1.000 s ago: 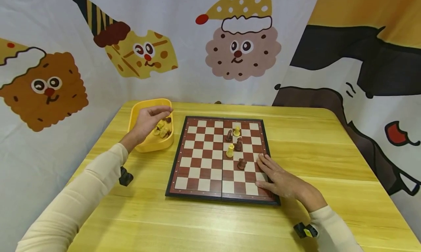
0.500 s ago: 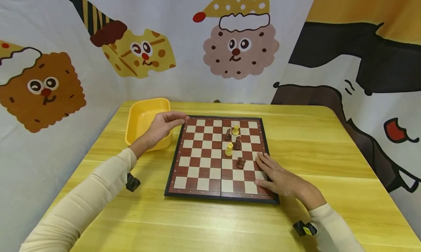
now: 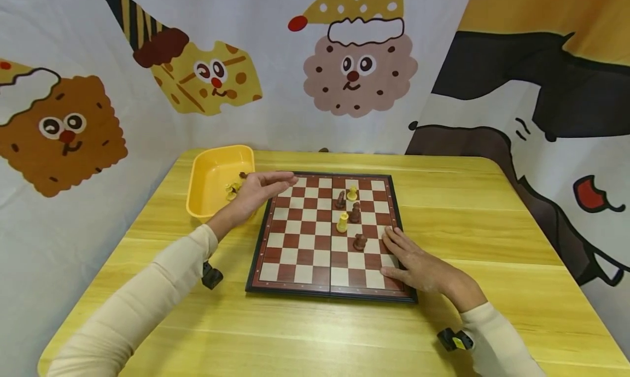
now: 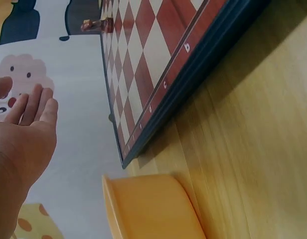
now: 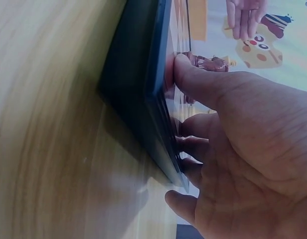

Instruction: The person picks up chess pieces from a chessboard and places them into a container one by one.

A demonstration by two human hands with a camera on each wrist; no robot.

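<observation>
My left hand (image 3: 256, 193) hovers between the yellow tub and the far left corner of the chessboard (image 3: 305, 232). Its fingers are extended, thumb apart below them; nothing shows in the palm of the left hand (image 4: 26, 129) in the left wrist view. My right hand (image 3: 418, 265) rests on the board's right edge, fingertips and thumb on the border squares. On the board's right half stand a yellow rook (image 3: 342, 222), a yellow pawn (image 3: 351, 193), a brown knight (image 3: 360, 242) and two other brown pieces, one a tall piece (image 3: 355, 213), the other a bishop-like piece (image 3: 340, 200).
The yellow tub (image 3: 197, 188) at the back left holds yellow pieces (image 3: 233, 190) and a brown one, partly hidden by my left hand. A wooden table (image 3: 467, 202) bears everything. Behind it hangs a cartoon-printed cloth (image 3: 280, 92).
My left hand has moved right from over the tub to the board's far left corner, bringing the tub's inside into view. The right hand and the standing pieces have stayed put.
</observation>
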